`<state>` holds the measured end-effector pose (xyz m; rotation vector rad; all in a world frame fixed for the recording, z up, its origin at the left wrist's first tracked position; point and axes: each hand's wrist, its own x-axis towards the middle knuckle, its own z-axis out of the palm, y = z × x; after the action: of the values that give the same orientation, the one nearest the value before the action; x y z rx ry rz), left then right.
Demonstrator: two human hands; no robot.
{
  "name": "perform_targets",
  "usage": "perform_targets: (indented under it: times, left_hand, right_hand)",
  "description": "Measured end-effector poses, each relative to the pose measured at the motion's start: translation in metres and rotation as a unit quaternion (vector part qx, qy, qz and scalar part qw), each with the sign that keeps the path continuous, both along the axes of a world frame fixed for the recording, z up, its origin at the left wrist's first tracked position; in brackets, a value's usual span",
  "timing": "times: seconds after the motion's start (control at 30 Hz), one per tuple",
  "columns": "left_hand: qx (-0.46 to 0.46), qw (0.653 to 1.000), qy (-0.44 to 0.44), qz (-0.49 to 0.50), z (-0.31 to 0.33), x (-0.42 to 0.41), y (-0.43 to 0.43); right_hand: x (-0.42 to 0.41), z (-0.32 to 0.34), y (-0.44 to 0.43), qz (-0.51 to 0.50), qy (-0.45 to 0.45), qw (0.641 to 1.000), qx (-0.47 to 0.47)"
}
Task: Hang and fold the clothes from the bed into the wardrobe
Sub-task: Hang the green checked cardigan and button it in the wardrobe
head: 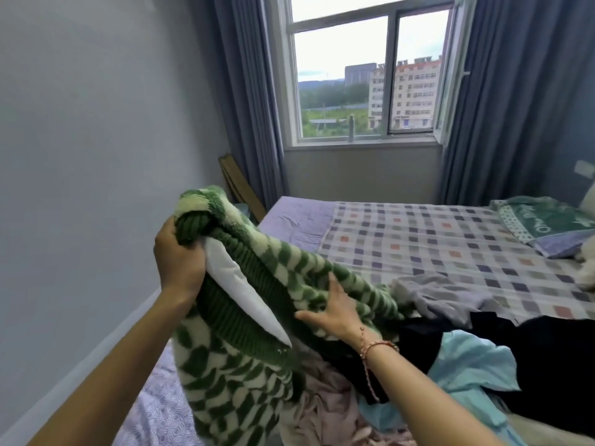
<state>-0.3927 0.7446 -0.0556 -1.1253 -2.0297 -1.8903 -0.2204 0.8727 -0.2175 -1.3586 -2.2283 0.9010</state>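
Left grip (pixel 178 259) clamps the sweater (pixel 306 259) by its ribbed edge, centre-left; its length runs lower right under the flat, spread right grip (pixel 335 313).

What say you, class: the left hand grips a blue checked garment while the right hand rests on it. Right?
Wrong colour: the head view shows a green checked garment; the left hand grips it and the right hand rests on it.

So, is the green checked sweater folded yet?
Not folded: the sweater hangs bunched from the left hand, which grips its ribbed edge, while the right hand rests on it.
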Motion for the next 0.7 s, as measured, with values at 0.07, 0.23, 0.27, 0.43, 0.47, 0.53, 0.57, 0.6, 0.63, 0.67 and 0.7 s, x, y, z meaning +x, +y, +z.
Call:
perform_targets:
  times: [0.07,0.23,0.27,0.43,0.47,0.53,0.57,0.6,0.63,0.67,0.7]
  left_hand:
    - [-0.006,1.0,0.008,-0.021,0.009,-0.001,-0.011]
    - [-0.03,1.0,0.005,0.008,0.019,-0.028,-0.043]
    - [-0.039,0.999,-0.002,0.028,0.023,-0.04,-0.054]
    - [-0.033,0.995,0.0,0.099,0.056,-0.069,-0.092]
    - [-0.039,0.994,0.019,0.097,0.065,-0.066,-0.095]
    - [-0.063,0.993,0.059,0.077,0.084,-0.058,-0.095]
    - [-0.077,0.992,0.076,0.067,0.094,-0.052,-0.096]
    - [-0.088,0.99,0.09,0.06,0.104,-0.049,-0.095]
    - [-0.094,0.989,0.099,0.054,0.114,-0.044,-0.094]
    - [-0.094,0.989,0.105,0.053,0.123,-0.041,-0.093]
    - [-0.09,0.989,0.105,0.054,0.13,-0.039,-0.091]
  right_hand:
    - [-0.032,0.007,-0.016,0.026,-0.025,0.999,0.032]
    - [-0.065,0.035,-0.031,0.005,0.03,0.996,0.081]
    - [-0.068,0.047,-0.028,0.0,0.061,0.995,0.082]
    - [-0.081,0.139,-0.037,0.093,0.17,0.974,0.119]
    - [-0.083,0.157,-0.043,0.106,0.187,0.971,0.108]
    - [-0.084,0.194,-0.058,0.14,0.201,0.965,0.087]
    - [-0.083,0.212,-0.067,0.164,0.208,0.961,0.077]
    - [-0.08,0.229,-0.075,0.179,0.218,0.957,0.07]
    - [-0.074,0.244,-0.084,0.188,0.225,0.954,0.07]
    - [-0.067,0.258,-0.09,0.185,0.23,0.953,0.073]
    - [-0.058,0.268,-0.094,0.174,0.229,0.955,0.074]
